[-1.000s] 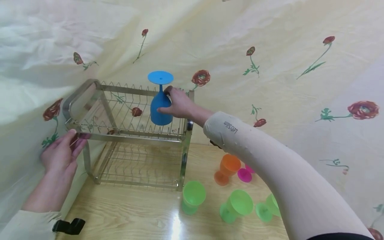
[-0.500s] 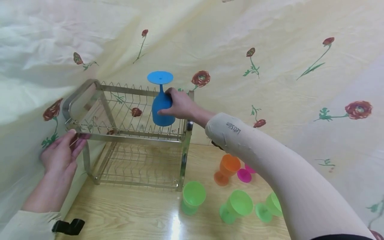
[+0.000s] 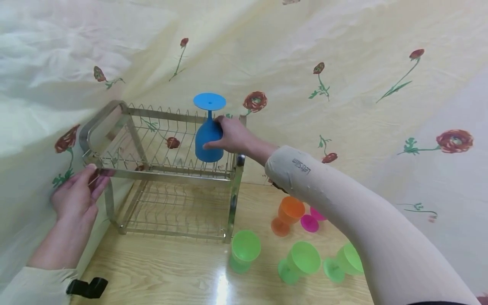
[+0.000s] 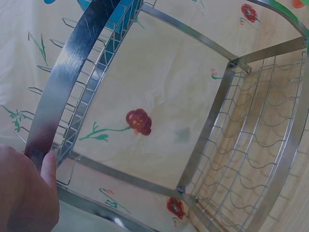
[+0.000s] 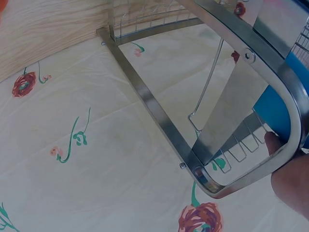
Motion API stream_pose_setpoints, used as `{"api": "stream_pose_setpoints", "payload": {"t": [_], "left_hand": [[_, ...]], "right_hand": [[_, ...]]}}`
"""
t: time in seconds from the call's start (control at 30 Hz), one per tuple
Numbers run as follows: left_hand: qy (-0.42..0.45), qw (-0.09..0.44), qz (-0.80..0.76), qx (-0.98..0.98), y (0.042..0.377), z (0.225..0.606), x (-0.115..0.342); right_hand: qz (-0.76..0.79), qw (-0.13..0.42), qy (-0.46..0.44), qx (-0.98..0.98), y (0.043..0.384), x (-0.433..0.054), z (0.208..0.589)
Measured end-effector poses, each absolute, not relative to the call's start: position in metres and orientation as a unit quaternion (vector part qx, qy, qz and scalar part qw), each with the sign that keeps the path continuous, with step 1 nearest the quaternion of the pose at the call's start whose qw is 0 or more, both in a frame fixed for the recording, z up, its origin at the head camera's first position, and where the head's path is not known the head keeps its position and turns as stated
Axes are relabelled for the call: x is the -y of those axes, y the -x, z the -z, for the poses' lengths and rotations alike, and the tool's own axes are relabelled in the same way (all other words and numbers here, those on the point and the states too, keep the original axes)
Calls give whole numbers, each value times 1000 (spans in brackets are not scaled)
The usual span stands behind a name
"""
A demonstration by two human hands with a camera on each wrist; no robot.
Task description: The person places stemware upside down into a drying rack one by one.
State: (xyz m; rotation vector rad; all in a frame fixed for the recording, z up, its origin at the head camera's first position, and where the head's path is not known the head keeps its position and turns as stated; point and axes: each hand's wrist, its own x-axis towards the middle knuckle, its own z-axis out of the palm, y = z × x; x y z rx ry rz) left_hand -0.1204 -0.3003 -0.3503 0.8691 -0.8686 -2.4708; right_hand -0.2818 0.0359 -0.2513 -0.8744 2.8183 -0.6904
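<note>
My right hand (image 3: 238,135) grips the bowl of a blue goblet (image 3: 204,137), which is upside down with its round foot (image 3: 209,101) on top. The goblet is at the right part of the upper tier of a two-tier metal dish rack (image 3: 164,174). In the right wrist view, the blue bowl (image 5: 273,108) shows behind the rack's curved end frame, with part of my right hand (image 5: 292,179) beside it. My left hand (image 3: 76,197) holds the rack's front left corner, thumb on top and fingers below. The left wrist view shows this hand (image 4: 29,188) at the end bar.
On the wooden table (image 3: 164,262), right of the rack, stand several green goblets, one (image 3: 245,245) close to the rack's front right leg. An orange goblet (image 3: 291,209) and a partly hidden magenta one (image 3: 309,223) are farther back. A flowered cloth (image 3: 343,106) hangs behind.
My right hand has shifted the blue goblet slightly right and a little toward the front along the upper tier. The left hand stays on the rack corner.
</note>
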Motion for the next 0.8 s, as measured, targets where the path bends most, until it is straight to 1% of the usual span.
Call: {"api": "stream_pose_setpoints", "payload": {"t": [0.2, 0.33, 0.63, 0.73, 0.8], "left_hand": [[-307, 186, 878, 316, 120, 351, 302], [-303, 176, 880, 320, 118, 352, 302], [-247, 162, 864, 407, 97, 368, 280], [-233, 141, 841, 468, 92, 376, 264], [-220, 107, 808, 536, 89, 383, 251]], "right_hand": [[252, 49, 287, -923, 273, -48, 244], [287, 29, 291, -912, 264, -70, 236], [360, -53, 296, -883, 236, -140, 241], [381, -60, 273, -881, 225, -164, 246], [397, -61, 251, -881, 219, -181, 251]]}}
